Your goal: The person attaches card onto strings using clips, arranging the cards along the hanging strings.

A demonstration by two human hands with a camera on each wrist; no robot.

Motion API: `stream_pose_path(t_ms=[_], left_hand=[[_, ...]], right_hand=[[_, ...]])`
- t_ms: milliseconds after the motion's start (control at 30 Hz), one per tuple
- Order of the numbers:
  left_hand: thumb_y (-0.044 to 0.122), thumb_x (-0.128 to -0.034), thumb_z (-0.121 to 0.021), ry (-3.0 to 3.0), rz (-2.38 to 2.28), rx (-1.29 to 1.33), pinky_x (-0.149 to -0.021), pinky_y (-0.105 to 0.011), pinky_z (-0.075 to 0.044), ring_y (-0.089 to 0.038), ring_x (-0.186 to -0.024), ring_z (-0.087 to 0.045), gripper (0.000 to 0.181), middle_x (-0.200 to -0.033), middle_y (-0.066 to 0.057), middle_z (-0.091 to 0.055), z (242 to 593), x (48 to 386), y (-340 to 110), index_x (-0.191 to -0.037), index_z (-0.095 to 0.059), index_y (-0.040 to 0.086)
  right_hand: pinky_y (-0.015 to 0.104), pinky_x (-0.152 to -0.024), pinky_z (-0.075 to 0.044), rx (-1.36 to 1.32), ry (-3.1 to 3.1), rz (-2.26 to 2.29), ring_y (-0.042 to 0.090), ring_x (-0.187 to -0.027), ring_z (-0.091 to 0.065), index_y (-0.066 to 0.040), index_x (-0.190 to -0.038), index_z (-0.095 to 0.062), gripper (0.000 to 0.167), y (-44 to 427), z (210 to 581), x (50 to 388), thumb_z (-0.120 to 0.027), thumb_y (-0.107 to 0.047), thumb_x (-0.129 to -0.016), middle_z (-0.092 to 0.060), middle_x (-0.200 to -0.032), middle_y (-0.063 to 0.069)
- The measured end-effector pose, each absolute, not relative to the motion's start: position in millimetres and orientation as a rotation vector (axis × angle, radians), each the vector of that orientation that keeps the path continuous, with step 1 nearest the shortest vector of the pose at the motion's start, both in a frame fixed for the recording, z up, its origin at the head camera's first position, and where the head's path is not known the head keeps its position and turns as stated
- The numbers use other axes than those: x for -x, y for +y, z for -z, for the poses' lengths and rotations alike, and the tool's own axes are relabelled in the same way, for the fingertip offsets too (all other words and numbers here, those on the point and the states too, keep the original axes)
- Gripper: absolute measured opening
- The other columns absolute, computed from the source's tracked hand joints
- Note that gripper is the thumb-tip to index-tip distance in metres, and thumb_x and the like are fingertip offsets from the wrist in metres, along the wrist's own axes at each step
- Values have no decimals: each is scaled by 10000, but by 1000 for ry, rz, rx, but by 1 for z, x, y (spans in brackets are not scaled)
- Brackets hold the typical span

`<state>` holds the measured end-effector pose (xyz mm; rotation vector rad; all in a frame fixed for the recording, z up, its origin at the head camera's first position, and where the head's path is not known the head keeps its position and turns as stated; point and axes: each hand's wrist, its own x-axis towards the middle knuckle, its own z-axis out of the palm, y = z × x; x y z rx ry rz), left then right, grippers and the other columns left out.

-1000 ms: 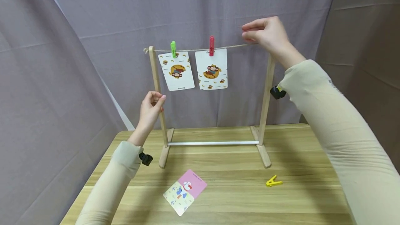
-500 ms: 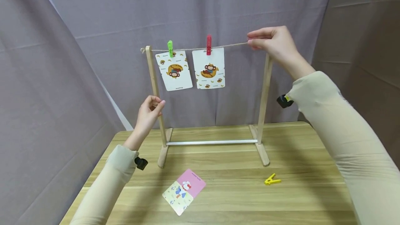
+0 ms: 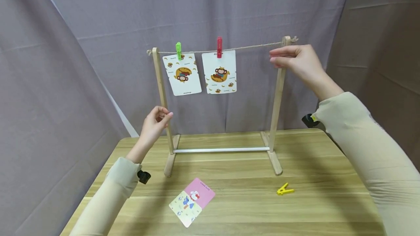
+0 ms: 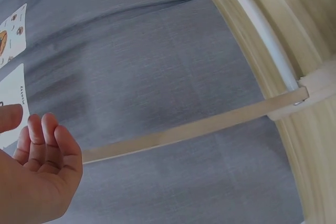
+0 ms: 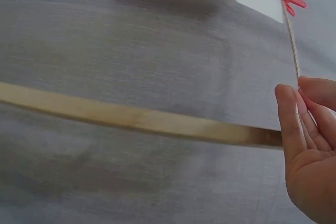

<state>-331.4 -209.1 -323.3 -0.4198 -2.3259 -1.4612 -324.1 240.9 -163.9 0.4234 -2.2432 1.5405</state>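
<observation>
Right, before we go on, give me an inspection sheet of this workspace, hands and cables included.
Surface: table, wood-grained.
Job's things: on the string of the stand, a green peg clips the left monkey card, a red peg the right monkey card; a pink-and-yellow card and a yellow peg lie on the table.
Clutter: nothing seen.
Hands: left hand by the left post, right hand by the right post; neither appears to hold anything.
Cables: nothing seen.
Surroundings: greyish curtain behind the table.
</observation>
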Motion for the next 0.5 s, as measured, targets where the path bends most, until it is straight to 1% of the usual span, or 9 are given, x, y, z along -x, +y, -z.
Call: stream_pose_path(t_ms=[100,200,367,433,500], left_hand=[[274,-990,-671,-2336,1463,422,-617,-238,-476,-192,-710,-570,287,-911,-108,-623,326,331,-210,-1095,-570,26],[274,-989,-673,-2352,1458,415,-635,-251,-498,-183,-715,-576,290,-915,-97,-619,328,331,-212,-1096,-570,24],[297,-988,-672,-2378,1426,413,-612,-246,-475,-170,-700,-581,303,-926,-142,-631,334,331,-214,-1096,-576,30],[303,-989,-671,-2383,1422,414,-612,-250,-474,-180,-702,-587,300,-933,-158,-636,337,330,-215,-1092,-578,37],[303,-987,-673,-2390,1421,411,-621,-257,-477,-202,-716,-593,295,-933,-155,-638,339,330,-216,-1087,-580,42]], right_hand=[[118,-763,-501,-399,-2280,-1502,11,-827,-701,-92,-1171,-755,308,248,172,321,-801,-193,-883,-744,-937,-164],[123,-789,-480,-377,-2301,-1465,13,-843,-697,-88,-1193,-744,349,253,179,317,-803,-237,-883,-742,-943,-178],[204,-909,-450,-355,-2344,-1410,8,-864,-695,-90,-1236,-723,406,260,190,312,-788,-299,-894,-736,-971,-191],[205,-913,-453,-360,-2358,-1394,8,-868,-698,-81,-1246,-714,414,263,196,311,-780,-301,-902,-735,-972,-193],[165,-874,-462,-371,-2362,-1392,14,-865,-703,-69,-1245,-712,414,265,202,310,-779,-293,-904,-738,-966,-188]])
